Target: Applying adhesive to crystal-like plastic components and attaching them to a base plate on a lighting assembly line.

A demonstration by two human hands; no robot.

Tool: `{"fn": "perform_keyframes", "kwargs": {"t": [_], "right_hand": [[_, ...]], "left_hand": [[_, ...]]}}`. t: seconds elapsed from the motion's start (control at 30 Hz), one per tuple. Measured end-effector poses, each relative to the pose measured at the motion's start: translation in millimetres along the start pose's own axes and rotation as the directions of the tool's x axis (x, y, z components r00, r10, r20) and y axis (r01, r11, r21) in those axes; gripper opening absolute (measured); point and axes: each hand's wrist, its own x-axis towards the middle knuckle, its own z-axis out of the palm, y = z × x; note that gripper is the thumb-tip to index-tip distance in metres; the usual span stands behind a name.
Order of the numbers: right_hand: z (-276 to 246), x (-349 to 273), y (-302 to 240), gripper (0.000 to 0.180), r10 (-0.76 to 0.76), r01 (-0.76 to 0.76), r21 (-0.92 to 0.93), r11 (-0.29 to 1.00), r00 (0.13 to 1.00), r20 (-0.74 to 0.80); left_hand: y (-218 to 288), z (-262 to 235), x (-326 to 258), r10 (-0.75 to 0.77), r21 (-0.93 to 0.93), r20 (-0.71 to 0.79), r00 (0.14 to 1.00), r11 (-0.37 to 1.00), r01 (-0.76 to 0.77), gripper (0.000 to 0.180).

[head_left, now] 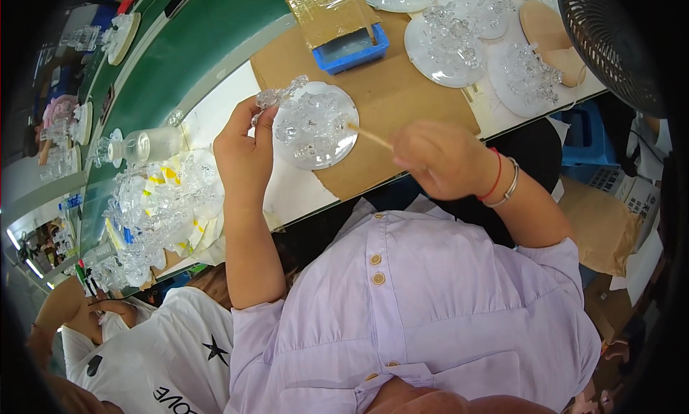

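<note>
My left hand (245, 137) pinches a clear plastic piece (283, 92) with knobbly parts between thumb and fingers, at the left rim of a round white disc (343, 107). Several clear, shiny pieces stand on that disc, and whether the pinched piece joins them I cannot tell. My right hand (439, 159), slightly blurred, is closed round a thin wooden stick (372, 136). The stick's tip reaches the disc's right edge. Under the disc lies a brown cardboard sheet (420, 105), with part of the disc over the white table surface.
Beyond the disc stands a taped cardboard box (326, 15) with a blue tray (352, 60). More white discs with clear pieces (445, 44) lie at the far right near a black fan (617, 48). Left are a clear jar (154, 145), heaped clear pieces (158, 213) and a person in white (161, 342).
</note>
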Motion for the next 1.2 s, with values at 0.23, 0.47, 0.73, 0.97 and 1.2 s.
{"fn": "perform_keyframes", "kwargs": {"t": [0.23, 0.47, 0.73, 0.97, 1.2], "right_hand": [[-32, 16, -12, 0.005, -0.035, 0.021, -0.073, 0.997, 0.98, -0.194], [-23, 58, 23, 0.005, 0.109, -0.208, -0.206, 0.956, 0.906, -0.409], [-7, 75, 42, 0.008, 0.103, -0.193, -0.243, 0.951, 0.936, -0.337], [-9, 76, 42, 0.01, 0.123, -0.207, -0.217, 0.954, 0.929, -0.348], [-8, 81, 49, 0.013, 0.098, -0.192, -0.251, 0.949, 0.934, -0.343]], "left_hand": [[4, -7, -9, -0.005, -0.025, -0.134, 0.991, 1.0, 0.002, 0.018], [-2, -6, -15, -0.061, 0.053, -0.228, 0.972, 0.996, 0.075, 0.022], [-3, -9, -18, -0.066, -0.078, -0.231, 0.971, 0.996, 0.049, 0.025], [-7, -9, -19, -0.101, -0.015, -0.199, 0.975, 0.995, 0.1, 0.021], [-2, -1, -26, -0.032, 0.047, -0.246, 0.969, 0.998, 0.045, 0.02]]}}
